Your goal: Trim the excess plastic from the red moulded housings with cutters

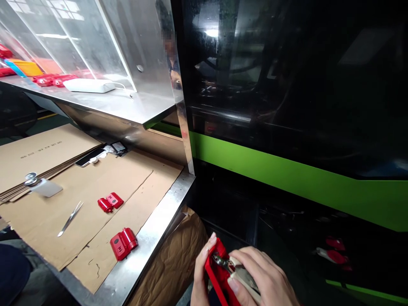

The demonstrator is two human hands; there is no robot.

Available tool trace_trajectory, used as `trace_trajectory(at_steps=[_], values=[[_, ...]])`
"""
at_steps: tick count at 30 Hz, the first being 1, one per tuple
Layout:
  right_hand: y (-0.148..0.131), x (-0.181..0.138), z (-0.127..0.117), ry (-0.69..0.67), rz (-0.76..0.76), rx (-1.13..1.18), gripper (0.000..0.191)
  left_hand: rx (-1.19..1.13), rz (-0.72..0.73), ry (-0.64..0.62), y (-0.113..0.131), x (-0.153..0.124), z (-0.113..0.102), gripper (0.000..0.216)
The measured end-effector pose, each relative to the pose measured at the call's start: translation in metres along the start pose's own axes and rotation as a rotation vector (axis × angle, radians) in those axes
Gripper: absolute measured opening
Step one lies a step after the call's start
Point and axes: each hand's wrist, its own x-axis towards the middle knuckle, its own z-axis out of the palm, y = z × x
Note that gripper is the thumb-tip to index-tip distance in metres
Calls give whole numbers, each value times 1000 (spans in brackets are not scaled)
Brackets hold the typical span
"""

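Low in the head view, my left hand [199, 274] is closed round a hollow red plastic part [214, 278], its thumb or fingertip at the upper edge. My right hand [263, 274] grips a pair of pliers [245, 278] with pale handles. Their dark metal jaws reach inside the red part; whether they are cutting pliers, and what the jaws touch, I cannot make out. To the left, two more red plastic pieces lie on cardboard: a smaller two-lobed one [110, 202] and a larger one [124, 243] nearer the bench edge.
Tweezers [70, 219] and a pump-top bottle [44, 185] rest on the cardboard [83, 191]. A phone [90, 157] lies behind. The bench's metal edge [159, 216] borders a brown paper-lined container [172, 255]. A dark machine with a green band [270, 165] stands at right.
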Motion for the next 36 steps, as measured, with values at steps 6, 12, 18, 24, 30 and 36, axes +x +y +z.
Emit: trace_trajectory(at_steps=[6, 12, 18, 24, 30, 36], values=[[-1, 0, -1, -9, 28, 15, 26, -3, -37, 1, -3, -4, 2, 48], [0, 0, -2, -9, 33, 20, 24, -13, -20, 10, 3, 0, 7, 48], [3, 2, -3, -20, 37, 19, 25, 23, -44, -4, 7, 4, 5, 47], [6, 3, -1, -42, 37, 17, 26, 17, -72, -18, 3, 4, 4, 46], [8, 3, 0, -26, 30, 13, 26, 52, -87, -43, 5, 7, 3, 43], [10, 4, 0, -15, 27, -9, 26, -7, -179, -96, 7, 9, -3, 44]])
